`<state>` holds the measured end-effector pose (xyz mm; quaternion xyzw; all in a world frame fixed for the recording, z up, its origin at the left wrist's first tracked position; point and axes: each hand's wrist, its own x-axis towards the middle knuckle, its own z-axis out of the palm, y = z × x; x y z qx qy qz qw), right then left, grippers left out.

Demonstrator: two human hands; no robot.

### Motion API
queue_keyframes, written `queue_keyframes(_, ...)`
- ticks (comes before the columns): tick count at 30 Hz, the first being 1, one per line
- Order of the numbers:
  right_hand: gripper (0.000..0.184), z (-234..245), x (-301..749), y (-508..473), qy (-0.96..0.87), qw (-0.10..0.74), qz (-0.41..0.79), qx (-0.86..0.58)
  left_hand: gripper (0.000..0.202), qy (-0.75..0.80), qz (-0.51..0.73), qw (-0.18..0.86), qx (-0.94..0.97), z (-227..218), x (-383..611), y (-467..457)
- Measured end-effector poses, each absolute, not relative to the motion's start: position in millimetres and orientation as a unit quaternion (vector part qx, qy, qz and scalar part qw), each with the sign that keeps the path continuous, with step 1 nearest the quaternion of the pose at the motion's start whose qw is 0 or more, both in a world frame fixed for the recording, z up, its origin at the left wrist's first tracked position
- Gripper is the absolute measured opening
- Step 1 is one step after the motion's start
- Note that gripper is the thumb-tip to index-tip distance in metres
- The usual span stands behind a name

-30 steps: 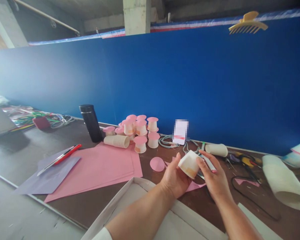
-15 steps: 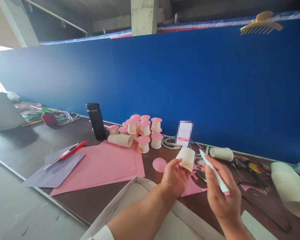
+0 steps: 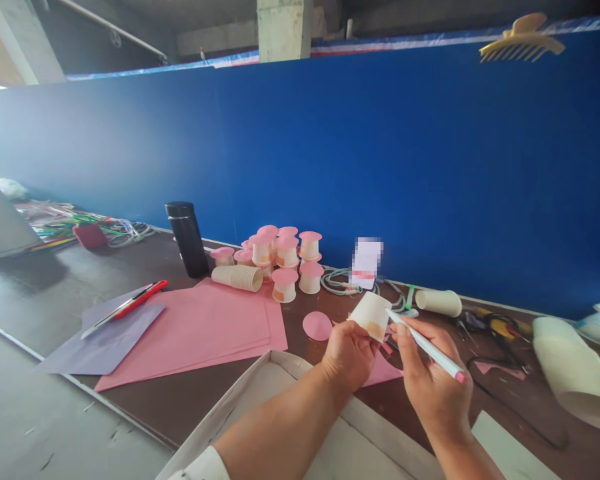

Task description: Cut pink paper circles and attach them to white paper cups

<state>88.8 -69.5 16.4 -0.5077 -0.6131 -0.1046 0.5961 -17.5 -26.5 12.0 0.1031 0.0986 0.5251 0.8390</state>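
My left hand [image 3: 350, 355] grips a white paper cup [image 3: 369, 312] with a tan patch low on its side, tilted toward me. Between the fingers of my right hand [image 3: 437, 377] is a white marker [image 3: 433, 350] with a pink end. Its tip is at the right side of the cup; whether it touches the wall I cannot tell. A pink paper circle [image 3: 317, 326] lies left of the cup. Pink paper scraps [image 3: 383, 371] show beneath my hands. Behind stand several cups topped with pink discs [image 3: 285, 276], some stacked.
A nested stack of paper cups [image 3: 237, 278] lies by a black bottle [image 3: 187, 240]. A red utility knife [image 3: 139, 300] rests on purple paper [image 3: 125, 340] beside pink sheets [image 3: 205, 323]. An open white box [image 3: 250, 387] is in front. Cables and more cups [image 3: 439, 303] lie right.
My right hand has moved left and lowered the marker, bringing its tip to the cup's side. The cup stays in my left hand. The view has shifted slightly.
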Motion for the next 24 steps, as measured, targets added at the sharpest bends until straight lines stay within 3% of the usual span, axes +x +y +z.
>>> queue_keyframes(14, 0.017, 12.4, 93.6, -66.6, -0.618, 0.548, -0.169, -0.538, 0.059, 0.1, 0.515, 0.842, 0.126, 15.6, -18.6, -30.3)
queue_keyframes(24, 0.019, 12.0, 92.9, -64.3, -0.608, 0.534, -0.189, -0.555, 0.049, 0.086, 0.513, 0.84, 0.154, 7.2, -16.4, -27.4)
